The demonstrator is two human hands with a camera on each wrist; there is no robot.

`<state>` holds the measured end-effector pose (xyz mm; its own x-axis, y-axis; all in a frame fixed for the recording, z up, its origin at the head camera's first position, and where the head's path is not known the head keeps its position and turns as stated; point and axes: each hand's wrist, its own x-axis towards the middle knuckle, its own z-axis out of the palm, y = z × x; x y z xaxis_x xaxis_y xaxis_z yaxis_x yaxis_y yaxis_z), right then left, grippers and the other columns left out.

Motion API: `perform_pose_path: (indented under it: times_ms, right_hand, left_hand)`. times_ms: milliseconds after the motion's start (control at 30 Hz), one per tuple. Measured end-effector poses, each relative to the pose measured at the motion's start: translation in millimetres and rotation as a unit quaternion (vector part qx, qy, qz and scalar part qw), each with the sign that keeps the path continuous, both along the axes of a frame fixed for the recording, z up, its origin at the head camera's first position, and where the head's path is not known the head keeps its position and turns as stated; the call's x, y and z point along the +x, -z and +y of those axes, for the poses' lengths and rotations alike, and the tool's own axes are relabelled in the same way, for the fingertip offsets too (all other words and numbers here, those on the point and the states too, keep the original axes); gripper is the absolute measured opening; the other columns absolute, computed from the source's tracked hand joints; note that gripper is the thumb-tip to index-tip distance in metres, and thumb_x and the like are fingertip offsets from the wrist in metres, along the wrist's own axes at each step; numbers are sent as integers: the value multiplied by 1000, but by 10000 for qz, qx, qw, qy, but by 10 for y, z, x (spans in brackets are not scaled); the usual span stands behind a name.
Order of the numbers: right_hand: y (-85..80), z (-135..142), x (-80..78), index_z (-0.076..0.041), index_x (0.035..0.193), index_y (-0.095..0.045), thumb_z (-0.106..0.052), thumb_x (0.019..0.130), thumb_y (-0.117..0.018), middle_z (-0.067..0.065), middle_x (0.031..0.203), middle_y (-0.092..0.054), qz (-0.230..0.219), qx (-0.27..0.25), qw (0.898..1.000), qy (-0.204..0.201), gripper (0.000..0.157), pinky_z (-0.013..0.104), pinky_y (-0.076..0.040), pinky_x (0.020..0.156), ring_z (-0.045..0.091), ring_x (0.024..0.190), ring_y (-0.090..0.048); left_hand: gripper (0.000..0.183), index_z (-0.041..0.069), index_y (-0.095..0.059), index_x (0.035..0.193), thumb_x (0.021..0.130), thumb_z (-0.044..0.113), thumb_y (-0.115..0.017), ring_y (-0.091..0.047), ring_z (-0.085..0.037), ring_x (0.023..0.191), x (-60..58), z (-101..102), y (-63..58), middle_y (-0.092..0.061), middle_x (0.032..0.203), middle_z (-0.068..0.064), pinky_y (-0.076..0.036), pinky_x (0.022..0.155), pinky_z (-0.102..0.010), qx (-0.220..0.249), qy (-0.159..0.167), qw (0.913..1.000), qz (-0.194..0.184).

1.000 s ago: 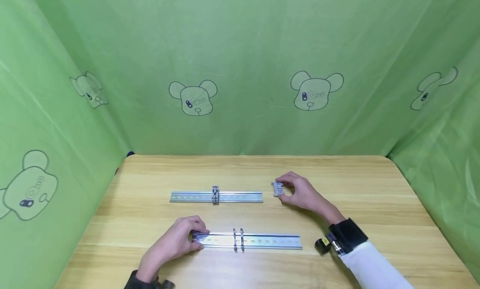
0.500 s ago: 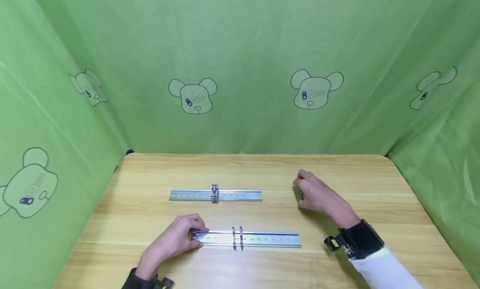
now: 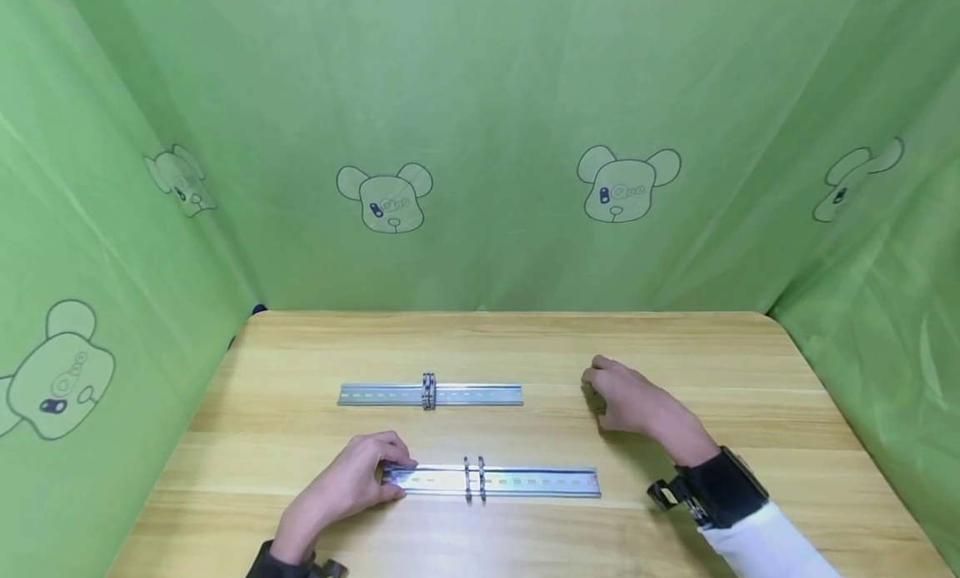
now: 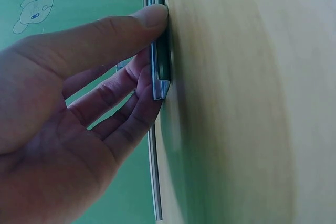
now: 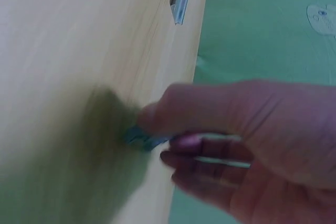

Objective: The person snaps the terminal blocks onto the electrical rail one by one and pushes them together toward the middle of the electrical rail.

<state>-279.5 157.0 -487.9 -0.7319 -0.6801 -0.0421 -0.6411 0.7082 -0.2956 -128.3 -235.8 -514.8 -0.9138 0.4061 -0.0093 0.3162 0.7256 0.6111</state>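
My left hand pinches the left end of the near slotted metal DIN rail, thumb on the near edge and fingers on the far one. Two thin end-on pieces straddle that rail side by side with a small gap. Right of both rails, low over the table, my right hand pinches a small grey terminal block; the head view hides nearly all of it behind the fingers. In the left wrist view the rail's end sits between thumb and fingers.
A second DIN rail lies farther back, parallel to the near one, with a tight cluster of thin pieces near its middle. Green cloth walls enclose the wooden table at the back and sides.
My right hand has carried the terminal block rightward, away from the far rail's end, turning it from face-on to mostly hidden, then dipped slightly nearer. My left hand stays on the rail.
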Motion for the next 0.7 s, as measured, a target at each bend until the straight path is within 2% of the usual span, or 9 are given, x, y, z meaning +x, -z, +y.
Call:
perform_pose_path:
  times_ms: [200, 367, 533, 700]
  right_hand:
    - [166, 44, -5, 7, 113, -65, 1, 64, -78, 14, 110, -58, -239, -778, 9967, 12, 51, 33, -59, 75, 22, 89, -59]
    - [254, 108, 32, 6, 120, -63, -5, 66, -83, 14, 110, -64, -164, -1265, 9918, 56, 59, 41, -58, 83, 25, 95, -62]
    - [299, 199, 134, 3, 115, -64, -14, 65, -87, 11, 107, -68, -235, -1650, 9858, 203, 57, 44, -57, 88, 24, 98, -64]
    - [355, 277, 265, 0, 112, -67, -18, 67, -87, 8, 107, -69, -220, -2006, 9794, 64, 52, 42, -57, 87, 20, 96, -65]
  left_hand:
    - [34, 7, -76, 104, 72, 14, -84, -63, -14, 89, -3, -7, 27, -67, 99, 3, -59, 80, -33, -31, 21, 10000, 67]
    - [33, 7, -76, 105, 73, 14, -84, -63, -14, 89, -2, -4, 26, -67, 100, 4, -58, 80, -33, -45, -27, 10000, -6]
    - [33, 8, -76, 105, 73, 13, -83, -63, -14, 90, -3, -2, 27, -67, 100, 4, -58, 81, -34, -48, -38, 10000, -59]
    - [34, 8, -76, 105, 73, 14, -83, -63, -14, 91, -7, -1, 23, -68, 101, 3, -58, 81, -34, -74, -64, 9999, -97]
